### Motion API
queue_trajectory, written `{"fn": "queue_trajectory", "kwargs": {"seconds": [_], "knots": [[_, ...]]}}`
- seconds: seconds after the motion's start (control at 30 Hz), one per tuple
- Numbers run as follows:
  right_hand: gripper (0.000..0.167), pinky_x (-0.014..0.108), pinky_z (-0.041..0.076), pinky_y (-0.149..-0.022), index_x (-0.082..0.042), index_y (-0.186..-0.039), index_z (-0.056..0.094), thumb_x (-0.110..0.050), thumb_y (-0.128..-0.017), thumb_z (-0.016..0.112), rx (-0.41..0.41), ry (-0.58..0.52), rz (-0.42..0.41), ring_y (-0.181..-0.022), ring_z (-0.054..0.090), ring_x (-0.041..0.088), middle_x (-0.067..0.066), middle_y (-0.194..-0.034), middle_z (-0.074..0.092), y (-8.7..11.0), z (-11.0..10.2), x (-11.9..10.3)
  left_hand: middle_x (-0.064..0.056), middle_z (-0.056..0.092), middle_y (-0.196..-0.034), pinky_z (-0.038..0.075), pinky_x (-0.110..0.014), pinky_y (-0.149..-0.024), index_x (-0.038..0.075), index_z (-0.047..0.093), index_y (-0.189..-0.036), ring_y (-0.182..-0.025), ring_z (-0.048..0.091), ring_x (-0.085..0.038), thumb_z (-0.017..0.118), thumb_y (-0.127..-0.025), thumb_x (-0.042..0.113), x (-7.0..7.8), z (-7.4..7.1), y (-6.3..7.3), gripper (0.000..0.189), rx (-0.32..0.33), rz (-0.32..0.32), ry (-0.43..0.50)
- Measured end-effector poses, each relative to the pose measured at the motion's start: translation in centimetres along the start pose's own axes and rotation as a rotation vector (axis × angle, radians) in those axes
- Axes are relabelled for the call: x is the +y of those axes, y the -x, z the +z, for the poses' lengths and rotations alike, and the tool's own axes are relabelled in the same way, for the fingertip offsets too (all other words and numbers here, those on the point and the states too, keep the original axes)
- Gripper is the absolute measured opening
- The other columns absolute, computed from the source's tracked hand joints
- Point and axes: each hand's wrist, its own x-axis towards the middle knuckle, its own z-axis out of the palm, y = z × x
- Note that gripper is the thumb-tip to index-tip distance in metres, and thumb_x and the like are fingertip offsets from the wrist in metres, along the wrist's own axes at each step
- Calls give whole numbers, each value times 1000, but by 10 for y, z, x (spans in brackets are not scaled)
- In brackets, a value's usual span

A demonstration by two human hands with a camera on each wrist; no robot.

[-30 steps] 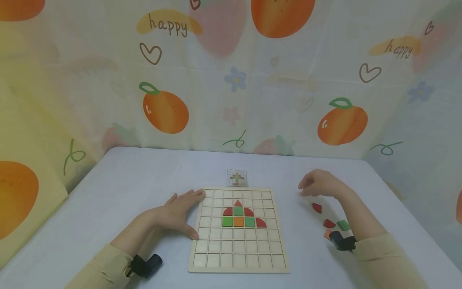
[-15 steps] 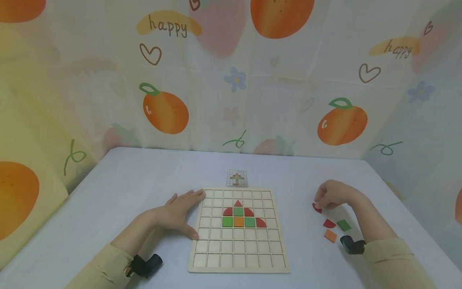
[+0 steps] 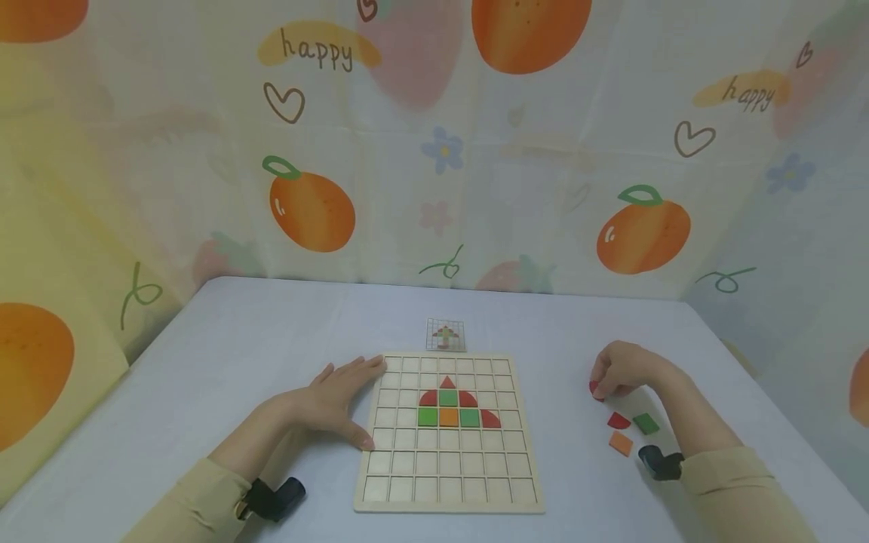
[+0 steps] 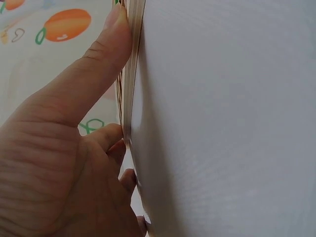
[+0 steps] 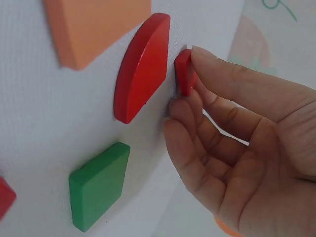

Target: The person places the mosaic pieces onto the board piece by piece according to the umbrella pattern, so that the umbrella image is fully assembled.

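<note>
One red piece [image 5: 183, 71] is held by the right hand [image 3: 627, 367], well to the right of the gridded board [image 3: 449, 489]. It is pinched between the thumb and the fingertips, the other fingers being curled in beside them. Whether the piece is clear of the white table [image 3: 170, 392] cannot be told. The board's left edge is touched by the left hand [image 3: 333, 400], whose thumb and fingers are spread apart, the fingertips at the far corner. Eight coloured pieces [image 3: 448, 398] are seated on the grid, and a picture card [image 3: 446, 334] is laid just beyond the far edge.

Near the right hand, a red quarter-round [image 3: 618, 421], a green tile [image 3: 646, 424] and an orange tile [image 3: 621, 443] are left loose.

The following hazards are judged possible. The red piece is small and gripped near its edge; it could be dropped or twisted if the pinch is loosened. Its outline is partly covered by the thumb, so its orientation could be misread. The loose pieces could be knocked if the right hand or its wrist camera [image 3: 660, 462] is swept low over them. The board is steadied from one side only; it could be slid or turned, and the seated pieces jarred, if uneven pressure is applied by the left hand.
</note>
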Motion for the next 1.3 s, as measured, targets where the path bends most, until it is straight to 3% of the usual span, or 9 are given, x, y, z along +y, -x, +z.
{"fn": "queue_trajectory", "kwargs": {"seconds": [0.37,0.6,0.77,1.0,1.3], "knots": [[13,27,51,-65,-5,-80,67,-8,-76,79,16,41,-29,-73,55,17,4,-77,61,-2,4,-8,-10,18,-168,1,-73,-118,8,23,-157,-155,12,-42,86,-65,53,2,-2,3,120,2,17,1],[15,28,50,-66,-12,-90,72,-12,-78,80,57,39,-73,-74,56,18,6,-86,64,-4,10,-26,-9,18,-168,2,-72,-119,9,24,-157,-155,12,-41,86,-64,54,0,0,1,121,3,2,-2],[11,28,46,-63,-14,-91,74,-12,-80,76,130,-17,-130,-72,55,17,3,-77,65,-8,16,-41,-7,18,-168,3,-72,-119,10,24,-157,-155,13,-39,86,-64,55,-2,1,-2,121,3,-5,-14],[11,26,50,-64,-10,-92,73,-14,-82,74,217,-128,-223,-70,58,15,3,-75,68,-13,32,-65,-7,18,-168,2,-71,-120,10,24,-157,-155,12,-39,86,-63,56,-1,2,-2,121,-4,-11,-11],[11,25,52,-66,-11,-89,72,-20,-83,77,192,-256,-286,-76,61,14,2,-86,72,-10,51,-104,-7,18,-168,2,-71,-120,10,23,-157,-155,12,-39,85,-65,55,0,-1,-1,120,-1,-11,-13]]}}
